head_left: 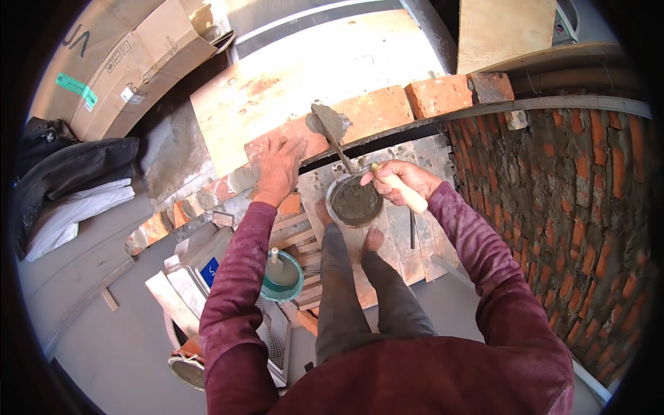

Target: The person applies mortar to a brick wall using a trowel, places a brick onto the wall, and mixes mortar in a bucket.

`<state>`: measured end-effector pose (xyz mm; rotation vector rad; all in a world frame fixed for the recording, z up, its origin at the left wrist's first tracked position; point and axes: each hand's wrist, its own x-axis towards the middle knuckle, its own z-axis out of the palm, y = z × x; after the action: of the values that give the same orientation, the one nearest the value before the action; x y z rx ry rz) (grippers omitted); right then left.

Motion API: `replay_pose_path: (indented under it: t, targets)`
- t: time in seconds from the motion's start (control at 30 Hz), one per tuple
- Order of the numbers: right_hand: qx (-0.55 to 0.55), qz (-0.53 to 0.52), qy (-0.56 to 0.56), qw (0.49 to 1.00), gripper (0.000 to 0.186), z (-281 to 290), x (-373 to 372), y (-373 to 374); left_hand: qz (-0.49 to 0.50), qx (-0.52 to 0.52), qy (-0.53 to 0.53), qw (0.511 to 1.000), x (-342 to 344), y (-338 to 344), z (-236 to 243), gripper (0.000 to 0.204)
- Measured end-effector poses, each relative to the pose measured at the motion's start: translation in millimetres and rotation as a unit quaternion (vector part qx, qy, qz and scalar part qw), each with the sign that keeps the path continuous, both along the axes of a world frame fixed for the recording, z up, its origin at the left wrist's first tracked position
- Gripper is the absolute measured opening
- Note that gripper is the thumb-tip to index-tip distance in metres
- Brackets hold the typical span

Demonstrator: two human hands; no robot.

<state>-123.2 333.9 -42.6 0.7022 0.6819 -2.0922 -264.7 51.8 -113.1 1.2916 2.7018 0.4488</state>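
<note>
Beyond the round, pale-rimmed bucket (352,224) of wet grey mortar (356,200), a row of orange-red clay bricks (377,115) borders a pale plywood board (266,104). The right hand (400,183) is clamped around the wooden handle of a steel trowel (413,200), whose blade reaches past the bucket to mortar on the bricks. The left hand (280,166), left of the bucket, rests fingers-extended on the bricks, gripping nothing visible. The step looks like applying mortar; the next move seems to call for a steady blade angle.
</note>
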Motion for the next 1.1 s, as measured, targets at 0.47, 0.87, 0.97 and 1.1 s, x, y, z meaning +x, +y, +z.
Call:
replay_pose_path:
  t: [0.47, 0.87, 0.97, 1.1]
  targets:
    - [0.594, 0.200, 0.255, 0.736, 0.029, 21.5, 45.1, -42.1, -0.028, 0.002, -0.050, 0.998, -11.5, -18.3, 4.6, 0.055]
    - [0.678, 0.382, 0.219, 0.589, 0.028, 71.7, 4.5, -11.6, -0.024, -0.007, -0.046, 0.999, -11.5, -22.5, -1.3, 0.056]
    - [0.750, 0.364, 0.314, 0.455, 0.023, 95.7, -9.2, 28.8, -0.021, 0.007, -0.048, 0.999, -11.5, -21.6, -0.2, 0.058]
    - [0.766, 0.348, 0.366, 0.397, 0.020, 69.7, -107.9, 65.4, -0.009, 0.010, -0.042, 0.999, -7.7, -19.7, 1.4, 0.060]
